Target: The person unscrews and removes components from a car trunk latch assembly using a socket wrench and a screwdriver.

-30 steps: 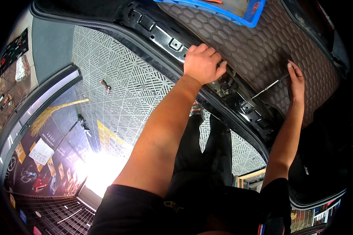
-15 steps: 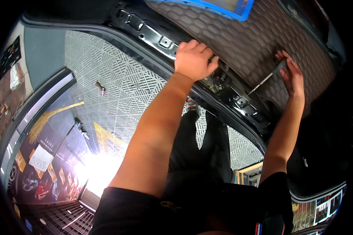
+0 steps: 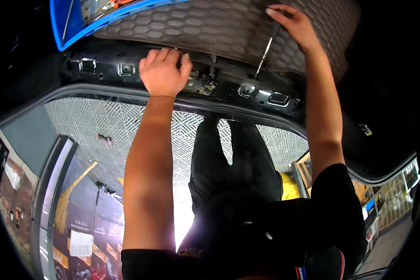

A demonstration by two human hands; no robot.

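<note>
My left hand (image 3: pixel 163 73) has its fingers curled over the black metal sill (image 3: pixel 233 73) of a car's boot opening. In my right hand (image 3: pixel 296 28) is a screwdriver (image 3: pixel 267 52) with a dark handle and a long bright shaft. The thumb and fingers hold the handle near its top. The shaft slants down, and its tip meets the sill beside the edge of the brown quilted mat (image 3: pixel 205 28). A latch mechanism (image 3: pixel 203 84) sits in the sill between my hands. Whatever lies under my left fingers is hidden.
A blue tray (image 3: pixel 56 23) with tools in it rests on the mat at the far left. A black rubber seal (image 3: pixel 191 106) runs along the sill's near side. Below are grey grid floor tiles (image 3: pixel 102 112), a broom (image 3: pixel 67 200) at left and a yellow object (image 3: pixel 289 186) at right.
The view has turned, so the sill now runs nearly level and more of the blue tray shows. My right fingers have closed more around the screwdriver, which stands steeper. My left hand stays on the sill.
</note>
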